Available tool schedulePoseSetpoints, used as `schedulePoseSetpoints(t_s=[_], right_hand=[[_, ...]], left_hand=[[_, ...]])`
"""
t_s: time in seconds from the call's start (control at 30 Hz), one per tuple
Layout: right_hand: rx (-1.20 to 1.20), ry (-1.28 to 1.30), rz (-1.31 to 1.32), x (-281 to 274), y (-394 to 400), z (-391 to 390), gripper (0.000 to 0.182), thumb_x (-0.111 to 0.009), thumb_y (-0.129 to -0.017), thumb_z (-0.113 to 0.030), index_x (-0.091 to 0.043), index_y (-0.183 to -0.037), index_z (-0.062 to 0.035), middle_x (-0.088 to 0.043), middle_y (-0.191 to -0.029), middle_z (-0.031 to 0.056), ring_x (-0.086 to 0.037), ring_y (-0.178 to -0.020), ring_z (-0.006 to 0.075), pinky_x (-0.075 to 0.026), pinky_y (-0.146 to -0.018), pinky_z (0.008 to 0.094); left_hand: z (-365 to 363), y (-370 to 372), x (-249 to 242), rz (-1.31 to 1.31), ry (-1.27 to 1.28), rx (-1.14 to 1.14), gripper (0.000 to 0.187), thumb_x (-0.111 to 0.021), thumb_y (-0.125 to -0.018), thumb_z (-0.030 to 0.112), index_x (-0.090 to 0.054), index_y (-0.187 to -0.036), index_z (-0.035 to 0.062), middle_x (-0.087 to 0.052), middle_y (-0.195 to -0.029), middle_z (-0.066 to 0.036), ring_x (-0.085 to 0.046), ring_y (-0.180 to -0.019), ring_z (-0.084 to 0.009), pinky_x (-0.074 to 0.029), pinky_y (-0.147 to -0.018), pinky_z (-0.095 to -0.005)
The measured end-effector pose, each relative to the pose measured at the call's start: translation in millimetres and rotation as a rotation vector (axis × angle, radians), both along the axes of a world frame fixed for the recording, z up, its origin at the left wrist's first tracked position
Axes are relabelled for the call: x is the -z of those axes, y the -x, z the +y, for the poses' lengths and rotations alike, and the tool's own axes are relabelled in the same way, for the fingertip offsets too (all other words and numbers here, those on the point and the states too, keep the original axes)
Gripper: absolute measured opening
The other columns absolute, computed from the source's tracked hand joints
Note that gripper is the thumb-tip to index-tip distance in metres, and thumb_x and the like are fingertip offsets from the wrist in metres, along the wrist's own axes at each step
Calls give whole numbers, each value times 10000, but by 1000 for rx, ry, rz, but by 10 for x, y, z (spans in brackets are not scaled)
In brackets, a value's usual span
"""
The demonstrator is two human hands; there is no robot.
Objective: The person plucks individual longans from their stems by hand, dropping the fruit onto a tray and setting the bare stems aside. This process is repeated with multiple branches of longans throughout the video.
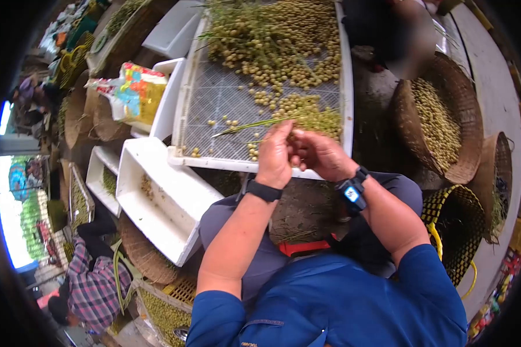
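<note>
A white-framed mesh tray [205, 118] stands in front of my knees, with round yellow-green fruits [304, 32] spread over its far part and a nearer pile by my hands. My left hand [275, 156] is closed over the near edge, its fingertips at a long thin green stalk [249, 125] that points to the left. Beside it, my right hand [324, 155] has its fingers curled in toward the left hand. What lies between the right fingers is hidden. Green stems [240, 26] lie tangled among the fruits at the back left.
A white foam box [156, 199] sits left of my knee, with a colourful bag [136, 92] beyond it. On the right are a wicker basket [408, 124] of fruits and a black-yellow woven basket [460, 214]. Another person [382, 29] is behind the tray's right corner; one in plaid [98, 283] is lower left.
</note>
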State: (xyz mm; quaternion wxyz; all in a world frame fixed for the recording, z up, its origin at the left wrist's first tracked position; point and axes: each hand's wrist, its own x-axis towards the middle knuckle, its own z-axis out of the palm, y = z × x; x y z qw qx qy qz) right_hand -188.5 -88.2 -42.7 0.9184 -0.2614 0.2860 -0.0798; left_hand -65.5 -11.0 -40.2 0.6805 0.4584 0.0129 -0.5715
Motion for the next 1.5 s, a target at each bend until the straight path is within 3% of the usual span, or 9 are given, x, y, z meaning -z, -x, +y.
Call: schedulePoseSetpoints(t_s=[0.2, 0.4, 0.6, 0.7, 0.87, 1.13, 1.23, 1.33, 1.5], right_hand=[[54, -74, -15, 87, -14, 21, 255, -648, -969, -250, -675, -1013, 0, -656, -851, 19, -602, -748, 110, -491, -630, 251], [-209, 262, 169, -248, 87, -38, 341, -713, -863, -146, -605, -1162, -24, -612, -782, 20, -567, -632, 83, -478, -586, 236], [11, 1829, 600, -110, 331, -170, 515, -768, -834, -163, -569, -1272, 19, -648, -1128, 127, -650, -942, 197, -558, -732, 302], [142, 1367, 433, -572, 443, -202, 680, -815, -782, -256, -529, -1353, -22, -567, -1326, 200, -596, -1175, 328, -487, -1009, 402], [32, 1804, 409, -586, 564, -17, 497, -749, -829, -248, -605, -1256, -39, -642, -1210, 195, -602, -1116, 362, -490, -955, 422], [336, 1364, 372, -1040, 1212, -124, 103, -629, -906, -52, -661, -982, 11, -599, -752, 13, -519, -698, 54, -443, -635, 216], [225, 1615, 808, -1044, 1689, -264, 317, -684, -898, -233, -659, -1106, 5, -675, -849, 120, -624, -758, 168, -512, -682, 317], [297, 1629, 932, -351, 2107, -495, 537, -725, -890, -349, -596, -1261, 15, -701, -1016, 149, -665, -923, 264, -532, -833, 360], [142, 843, 811, -54, 2366, -693, 420, -704, -919, -353, -637, -1197, -45, -684, -967, 41, -651, -810, 111, -546, -655, 252]], left_hand=[[-11, 49, 2, -11, 4, -21, 199, -575, -999, 232, -624, -1078, 56, -625, -790, -28, -495, -473, -113, -391, -370, -260], [-43, -369, 51, -34, 115, -85, 165, -586, -985, 217, -610, -1078, 83, -663, -1035, -81, -639, -970, -236, -555, -866, -440], [57, -643, -164, -346, 68, -106, 153, -552, -963, 102, -637, -1049, 8, -661, -974, -92, -692, -913, -222, -613, -699, -371], [103, -457, -248, -534, -20, 65, 123, -569, -931, 83, -646, -994, 11, -650, -895, -69, -679, -808, -167, -595, -607, -306], [136, -65, -469, -378, 80, 239, 111, -592, -918, 91, -669, -969, 30, -646, -824, -17, -636, -717, -99, -567, -583, -249], [907, -44, -1448, -464, 331, 296, 401, -646, -954, 233, -562, -1269, -2, -605, -1107, -90, -644, -974, -206, -539, -924, -419], [1567, 113, -2322, -45, 916, 154, 281, -690, -879, 305, -535, -740, 116, -518, -685, 27, -540, -627, -122, -350, -1093, -549], [1986, 249, -2924, -74, 1402, 125, 334, -613, -924, 152, -587, -594, 103, -565, -617, -33, -547, -528, -153, -473, -454, -267], [2879, 408, -3226, 321, 1857, 364, 339, -565, -921, 75, -549, -584, 100, -544, -608, -30, -545, -530, -152, -452, -497, -247]])
